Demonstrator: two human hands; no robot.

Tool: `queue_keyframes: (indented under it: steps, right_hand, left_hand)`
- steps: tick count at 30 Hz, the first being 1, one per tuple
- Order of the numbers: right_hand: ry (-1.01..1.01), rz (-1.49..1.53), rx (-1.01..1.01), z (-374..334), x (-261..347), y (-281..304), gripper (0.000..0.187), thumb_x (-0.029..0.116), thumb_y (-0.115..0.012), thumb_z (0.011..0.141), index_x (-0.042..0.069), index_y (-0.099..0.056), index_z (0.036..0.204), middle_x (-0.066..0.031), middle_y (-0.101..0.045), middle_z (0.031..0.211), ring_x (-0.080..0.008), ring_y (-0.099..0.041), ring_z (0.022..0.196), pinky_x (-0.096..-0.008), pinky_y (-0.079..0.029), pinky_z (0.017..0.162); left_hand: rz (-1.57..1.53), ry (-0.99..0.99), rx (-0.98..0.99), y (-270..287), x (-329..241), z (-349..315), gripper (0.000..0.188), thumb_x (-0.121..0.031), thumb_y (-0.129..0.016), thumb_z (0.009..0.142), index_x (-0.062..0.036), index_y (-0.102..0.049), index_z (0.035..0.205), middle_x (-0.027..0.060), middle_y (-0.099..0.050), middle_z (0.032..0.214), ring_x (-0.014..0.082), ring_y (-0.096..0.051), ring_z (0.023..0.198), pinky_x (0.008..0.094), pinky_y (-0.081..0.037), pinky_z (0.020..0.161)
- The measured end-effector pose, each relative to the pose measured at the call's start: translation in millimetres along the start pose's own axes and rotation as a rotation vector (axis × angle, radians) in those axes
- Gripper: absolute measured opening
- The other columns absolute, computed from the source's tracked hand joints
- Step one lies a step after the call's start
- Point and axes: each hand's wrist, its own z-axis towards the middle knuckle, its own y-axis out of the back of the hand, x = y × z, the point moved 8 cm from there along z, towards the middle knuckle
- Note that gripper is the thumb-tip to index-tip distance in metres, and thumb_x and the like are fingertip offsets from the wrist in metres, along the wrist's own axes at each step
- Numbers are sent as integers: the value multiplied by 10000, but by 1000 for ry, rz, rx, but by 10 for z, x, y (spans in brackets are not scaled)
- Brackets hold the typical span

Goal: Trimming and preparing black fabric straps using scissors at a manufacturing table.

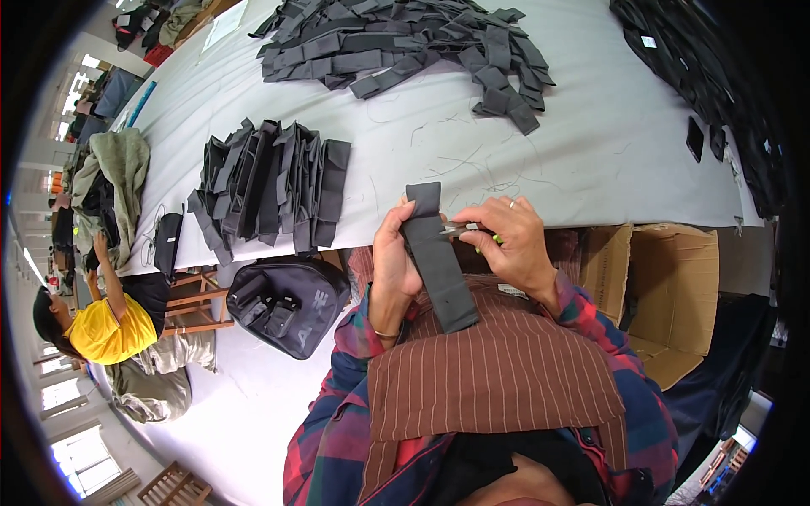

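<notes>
My left hand (394, 257) grips a dark grey fabric strip (440, 266) by its left edge, thumb near the upper end. The strip hangs at a slant in front of my striped brown apron, beyond the table's near edge. Closed around a small pair of thread snips (458, 228) with yellow-green on the handles, my right hand (515, 240) holds the metal blades at the strip's right edge. Whether the blades touch a thread there is too small to tell.
On the white table (582, 160) lie a folded stack of grey strips (270, 185), a large heap of strips (405, 42), loose threads and a phone (694, 139). A cardboard box (675, 295) stands right, a black bag (291, 308) left. A person in yellow (110, 329) works far left.
</notes>
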Motion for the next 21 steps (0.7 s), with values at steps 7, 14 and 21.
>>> queue_keyframes:
  steps: [7,14,21]
  right_hand:
    - [-13,-11,-18,-24,74,-90,219,88,-694,743,154,-676,952,-9,-525,669,-196,-484,615,-316,-318,600]
    - [-53,-12,-26,-65,110,-128,343,75,-688,741,222,-694,1051,-5,-465,633,-183,-470,576,-311,-318,570]
    - [-31,-86,-33,-59,118,-137,297,44,-655,771,204,-715,1014,-7,-467,640,-172,-475,577,-296,-357,584]
  left_hand:
    - [27,-23,-55,-173,-50,-51,161,-172,-430,926,-88,-506,1040,56,-573,902,185,-604,795,353,-534,703]
    - [40,-54,-85,-169,-66,-73,111,-158,-418,928,-96,-489,985,37,-555,885,157,-589,761,314,-529,678]
    - [185,-126,-61,-258,-126,-99,152,-141,-408,917,-65,-513,997,37,-553,883,132,-573,781,280,-505,678]
